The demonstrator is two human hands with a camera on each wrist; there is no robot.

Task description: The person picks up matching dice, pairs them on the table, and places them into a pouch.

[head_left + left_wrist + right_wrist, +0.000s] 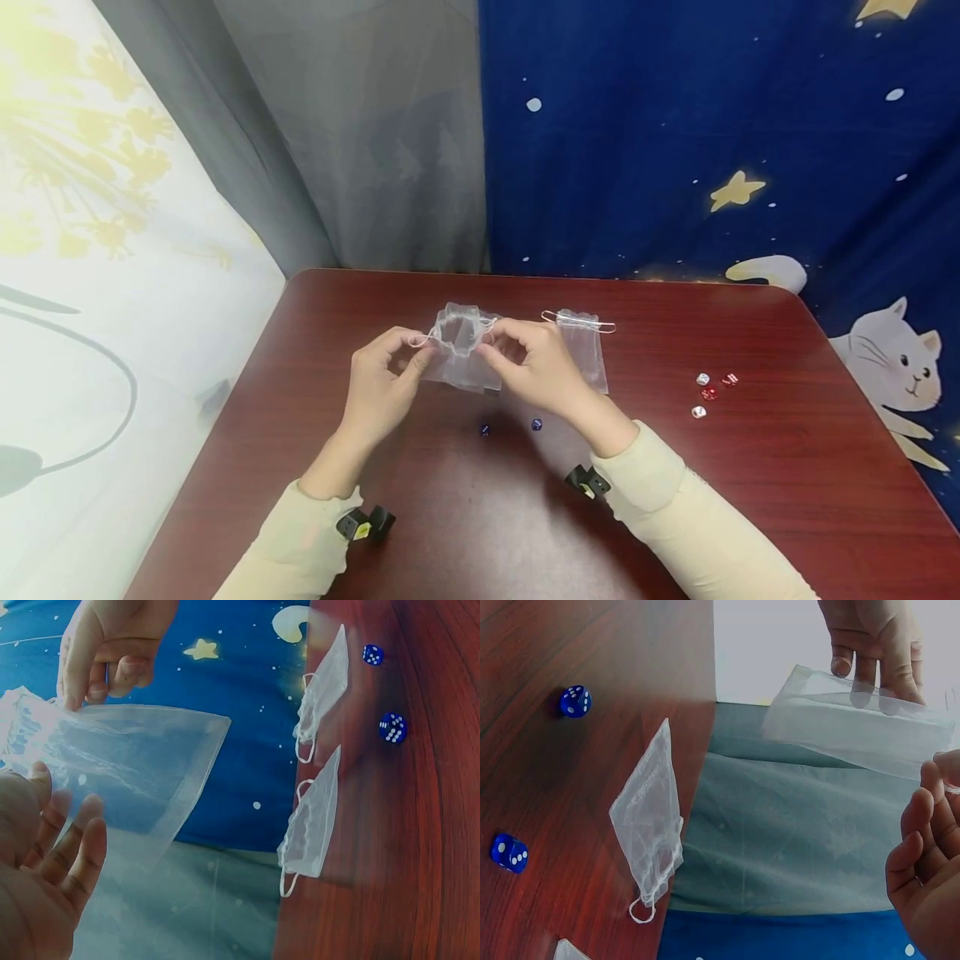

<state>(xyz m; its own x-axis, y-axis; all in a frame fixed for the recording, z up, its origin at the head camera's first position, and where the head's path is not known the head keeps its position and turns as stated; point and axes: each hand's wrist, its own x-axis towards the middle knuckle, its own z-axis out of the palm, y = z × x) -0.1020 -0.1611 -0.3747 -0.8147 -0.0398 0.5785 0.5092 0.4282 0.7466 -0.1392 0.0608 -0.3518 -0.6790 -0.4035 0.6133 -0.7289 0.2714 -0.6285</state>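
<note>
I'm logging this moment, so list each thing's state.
Held sheer bag: raised, mouth open
Two other sheer bags: lying on the table
Two blue dice: loose on the table, apart
Two red dice: loose on the table
Two white dice: loose on the table
Left grip: pinching held bag near mouth
Right grip: pinching held bag near mouth

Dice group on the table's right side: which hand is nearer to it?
Right. The right hand, holding the sheer bag, is left of the dice group; the left hand is farther left, across the bag.
</note>
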